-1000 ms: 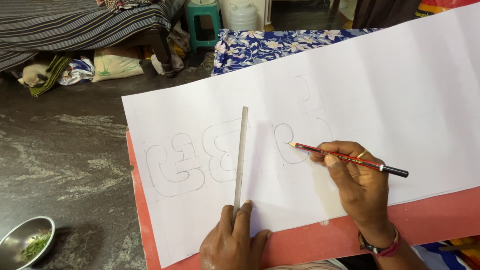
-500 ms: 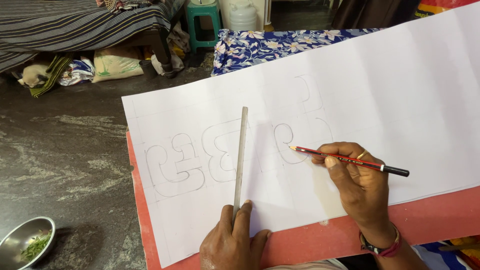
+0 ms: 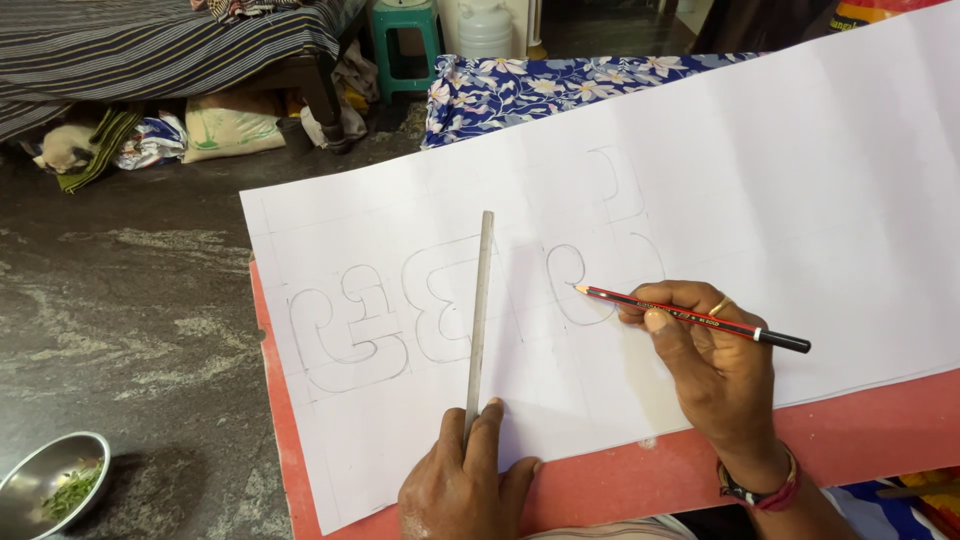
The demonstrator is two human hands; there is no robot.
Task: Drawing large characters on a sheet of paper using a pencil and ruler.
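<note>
i see a pale, pillow-shaped sack (image 3: 232, 128) with green print under the bed at upper left, and a crumpled white-and-blue bag (image 3: 152, 140) just left of it.

one view only, head-worn. it is looking steeply down and forward from above the person's own hands, sitting close over the paper (image 3: 700, 180), which is filling most of the frame. the left hand (image 3: 465, 485) and right hand (image 3: 715, 365) are entering from the bottom edge. the far floor (image 3: 130, 280) and bed (image 3: 150, 40) are showing along the top and left.
</note>
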